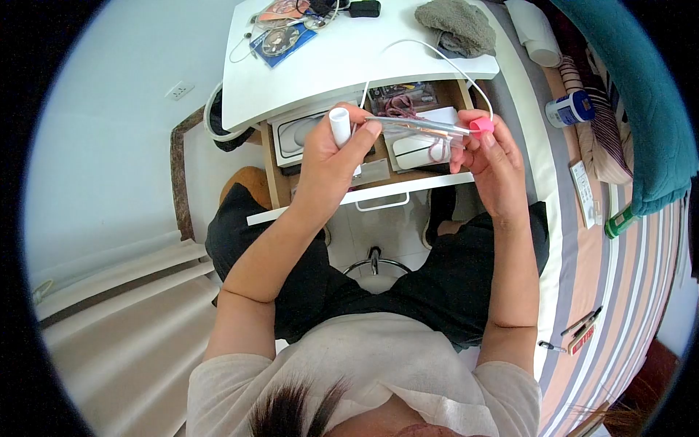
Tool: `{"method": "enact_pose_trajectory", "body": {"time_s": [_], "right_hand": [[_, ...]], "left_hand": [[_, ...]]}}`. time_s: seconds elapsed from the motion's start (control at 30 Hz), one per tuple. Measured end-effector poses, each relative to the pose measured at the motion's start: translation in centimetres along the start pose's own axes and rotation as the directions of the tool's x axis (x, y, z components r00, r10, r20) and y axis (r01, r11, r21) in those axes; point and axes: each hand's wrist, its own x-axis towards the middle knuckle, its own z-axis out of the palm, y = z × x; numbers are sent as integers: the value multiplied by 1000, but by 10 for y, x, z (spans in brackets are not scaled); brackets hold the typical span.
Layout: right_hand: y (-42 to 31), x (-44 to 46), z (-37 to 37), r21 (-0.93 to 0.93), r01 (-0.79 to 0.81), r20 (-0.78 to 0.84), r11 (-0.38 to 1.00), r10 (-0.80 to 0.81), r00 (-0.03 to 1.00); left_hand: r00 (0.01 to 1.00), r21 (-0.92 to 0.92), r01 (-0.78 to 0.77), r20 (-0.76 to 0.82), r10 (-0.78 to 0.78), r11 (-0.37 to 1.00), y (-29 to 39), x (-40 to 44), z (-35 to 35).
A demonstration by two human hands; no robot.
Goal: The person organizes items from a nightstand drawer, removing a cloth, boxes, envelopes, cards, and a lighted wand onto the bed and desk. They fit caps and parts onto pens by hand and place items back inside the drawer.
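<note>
My left hand [329, 149] is closed around a white tube [340, 125] and pinches one end of a thin clear packet [419, 125]. At the packet's other end, my right hand [496, 156] has its fingers closed on a small pink piece [480, 128]. A white cable [444, 56] loops above both hands and runs down to my right fingers. Below the hands is an open drawer [273, 172] holding a white box [291, 137], a white case [421, 151] and a pinkish cord [400, 106].
On the white table [349, 58] lie a grey cloth [455, 28], a blue packet [282, 45] and a black adapter [365, 9]. A bin [218, 120] stands at the left. On the striped bed [619, 291] are a blue-lidded container [570, 109], a white remote [582, 193] and pens [581, 321].
</note>
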Motion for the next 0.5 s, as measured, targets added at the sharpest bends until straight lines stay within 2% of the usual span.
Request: {"method": "enact_pose_trajectory", "body": {"time_s": [0.17, 0.37, 0.5], "right_hand": [[-1, -1, 9, -14, 7, -39, 1000, -8, 999], [1, -2, 16, -76, -3, -7, 997, 3, 1000], [5, -2, 18, -178, 50, -19, 983, -55, 998]], "left_hand": [[998, 56, 48, -47, -45, 997, 2, 1, 3], [992, -112, 107, -54, -114, 988, -1, 2, 3], [989, -168, 129, -54, -140, 977, -1, 2, 4]]}}
